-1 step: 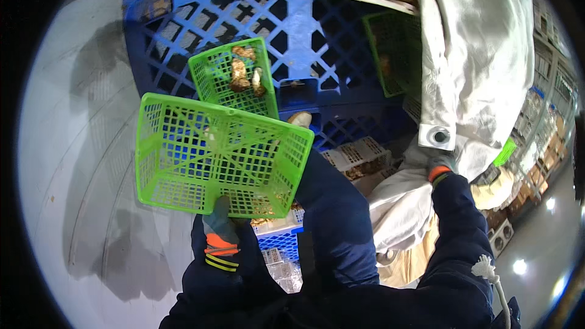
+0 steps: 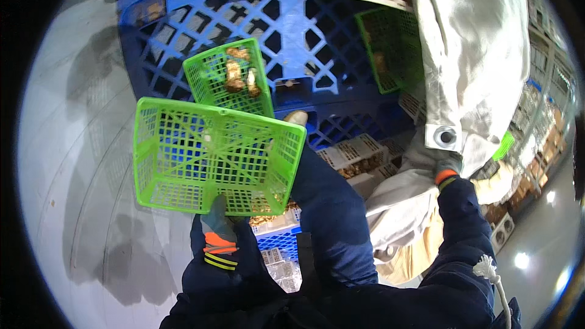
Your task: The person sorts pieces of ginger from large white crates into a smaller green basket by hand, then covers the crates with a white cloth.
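Green basket (image 2: 213,158) gripped by left hand (image 2: 218,219)

A blue plastic pallet (image 2: 304,42) (open lattice) lies on the grey floor (image 2: 79,164), carrying a small green basket (image 2: 228,76)

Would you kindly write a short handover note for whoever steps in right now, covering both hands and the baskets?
Left hand: gloved, gripping the near rim of an empty green mesh basket, held up and tilted.
Right hand: gloved, gripping the grey tarp near its eyelet.
A smaller green basket with a few brown pieces sits on the blue pallet; another green basket stands by the tarp.
Done: one basket has some pieces.
Left: the held basket is unfilled.
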Available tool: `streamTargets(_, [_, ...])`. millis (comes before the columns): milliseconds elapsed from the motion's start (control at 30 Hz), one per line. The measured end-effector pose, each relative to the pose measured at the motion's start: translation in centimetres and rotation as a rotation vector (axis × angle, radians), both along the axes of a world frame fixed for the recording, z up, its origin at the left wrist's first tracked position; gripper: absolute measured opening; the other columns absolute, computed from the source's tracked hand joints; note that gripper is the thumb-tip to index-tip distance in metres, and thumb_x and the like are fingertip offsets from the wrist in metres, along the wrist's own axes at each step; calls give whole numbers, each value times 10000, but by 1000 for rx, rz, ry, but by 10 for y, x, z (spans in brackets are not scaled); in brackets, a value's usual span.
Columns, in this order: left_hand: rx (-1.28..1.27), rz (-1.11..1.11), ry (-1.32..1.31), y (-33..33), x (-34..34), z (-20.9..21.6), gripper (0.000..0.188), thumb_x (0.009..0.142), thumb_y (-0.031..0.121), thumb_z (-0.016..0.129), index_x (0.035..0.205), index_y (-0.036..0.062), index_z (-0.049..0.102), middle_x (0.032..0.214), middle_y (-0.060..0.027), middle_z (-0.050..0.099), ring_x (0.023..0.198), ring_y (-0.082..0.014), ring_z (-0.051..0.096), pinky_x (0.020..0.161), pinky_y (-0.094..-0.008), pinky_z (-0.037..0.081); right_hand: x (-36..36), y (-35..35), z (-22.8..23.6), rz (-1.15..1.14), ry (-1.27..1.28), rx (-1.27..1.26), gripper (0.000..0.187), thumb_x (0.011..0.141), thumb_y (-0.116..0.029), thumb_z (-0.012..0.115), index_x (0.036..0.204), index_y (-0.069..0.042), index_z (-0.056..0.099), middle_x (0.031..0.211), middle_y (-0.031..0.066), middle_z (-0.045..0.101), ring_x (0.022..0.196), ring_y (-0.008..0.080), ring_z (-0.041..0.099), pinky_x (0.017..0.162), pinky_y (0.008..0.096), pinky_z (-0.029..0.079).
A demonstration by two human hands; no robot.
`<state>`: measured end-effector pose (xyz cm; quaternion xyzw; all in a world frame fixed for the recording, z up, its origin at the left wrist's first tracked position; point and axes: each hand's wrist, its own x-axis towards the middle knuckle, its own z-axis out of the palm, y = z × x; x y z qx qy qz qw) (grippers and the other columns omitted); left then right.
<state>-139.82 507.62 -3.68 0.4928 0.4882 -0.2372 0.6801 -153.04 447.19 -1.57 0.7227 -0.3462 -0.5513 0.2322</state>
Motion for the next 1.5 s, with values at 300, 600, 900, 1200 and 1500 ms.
streamTargets(300, [35,-164,247,-32,16,21,422,820,143,540,1201,-25,474,1033,-183,597,831,-320,644,680,-454,572,31,22,245,153,-13,-307,446,823,-443,527,1060,-87,656,1178,156,585,1151,264,500,988,385,355])
streamTargets(600, [58,-205,260,3,-17,-18,354,813,108,600,1150,44,517,993,-116,606,748,-248,623,546,-333,525,31,43,314,278,-141,-254,260,824,-243,533,1049,-215,659,1116,59,627,1063,252,562,925,371,405])
streamTargets(900, [101,-253,234,12,-12,-15,347,800,139,622,1133,95,536,959,-86,623,754,-256,630,520,-353,521,53,65,336,266,-77,-273,268,786,-210,560,1022,-286,664,1058,79,643,1027,270,584,864,401,454])
streamTargets(1200, [119,-186,355,24,-15,-22,328,835,133,578,1155,79,525,1016,-110,588,747,-257,606,562,-366,515,46,60,327,337,-433,-58,245,721,-82,555,920,-152,679,1015,52,644,933,263,603,792,388,485])
streamTargets(1500, [0,-309,282,46,23,17,212,855,150,570,1056,86,552,891,-78,605,629,-224,585,448,-330,479,29,58,276,45,-496,-72,289,735,-265,635,1020,-221,620,913,118,663,817,324,635,741,451,493])
